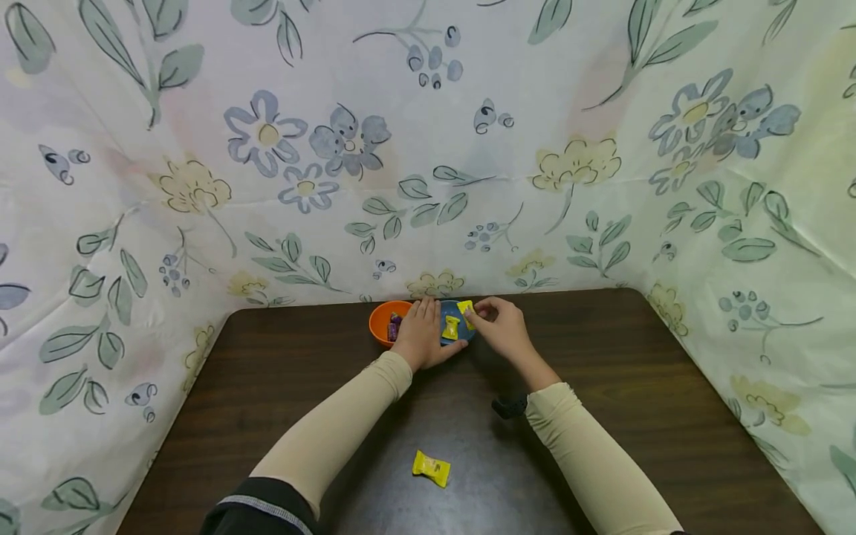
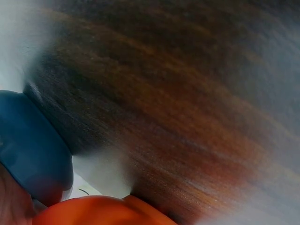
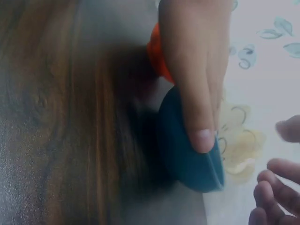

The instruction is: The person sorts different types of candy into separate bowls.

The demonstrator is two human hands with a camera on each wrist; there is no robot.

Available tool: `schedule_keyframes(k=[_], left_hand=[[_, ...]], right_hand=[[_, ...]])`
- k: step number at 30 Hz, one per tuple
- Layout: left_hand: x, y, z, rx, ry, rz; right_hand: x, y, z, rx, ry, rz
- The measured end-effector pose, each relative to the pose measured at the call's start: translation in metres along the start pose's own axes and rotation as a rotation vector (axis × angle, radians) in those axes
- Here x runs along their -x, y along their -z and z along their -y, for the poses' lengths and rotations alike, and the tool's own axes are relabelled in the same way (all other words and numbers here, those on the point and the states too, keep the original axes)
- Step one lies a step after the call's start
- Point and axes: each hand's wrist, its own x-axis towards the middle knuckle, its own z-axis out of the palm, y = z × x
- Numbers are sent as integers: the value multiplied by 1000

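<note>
At the table's far edge an orange bowl (image 1: 378, 321) with purple-wrapped candies (image 1: 393, 328) stands beside a blue bowl (image 3: 180, 140). My left hand (image 1: 421, 336) lies across where the two bowls meet, fingers straight and pointing away. Its thumb rests along the near outer wall of the blue bowl, seen in the right wrist view. Over the blue bowl's right side, my right hand (image 1: 506, 331) pinches a yellow-wrapped candy (image 1: 463, 305) between thumb and fingertips. Another yellow candy (image 1: 451, 327) is inside the blue bowl.
One more yellow-wrapped candy (image 1: 431, 468) lies on the dark wooden table (image 1: 287, 371), between my forearms. A floral cloth (image 1: 428, 148) hangs right behind the table's far edge and along both sides. A black strap (image 1: 510, 406) shows under my right wrist.
</note>
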Motion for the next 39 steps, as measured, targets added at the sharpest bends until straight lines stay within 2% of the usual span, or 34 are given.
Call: schedule_keyframes(k=[4, 9, 13, 19, 23, 27, 34, 39], left_hand=[[-1, 0, -1, -8, -8, 15], [1, 2, -1, -61, -12, 4], [1, 3, 0, -64, -15, 6], [1, 3, -1, -17, -14, 8], [2, 4, 0, -24, -10, 6], [2, 3, 0, -16, -12, 4], [-1, -1, 2, 1, -13, 25], [1, 1, 1, 0, -12, 8]], right_hand=[[2, -4, -1, 5, 45, 22], [21, -1, 1, 22, 125, 121], [50, -2, 12, 71, 216, 263], [108, -16, 36, 290, 334, 551], [132, -30, 50, 387, 410, 668], [143, -41, 58, 456, 474, 699], [152, -51, 63, 552, 535, 686], [151, -48, 64, 526, 523, 711]])
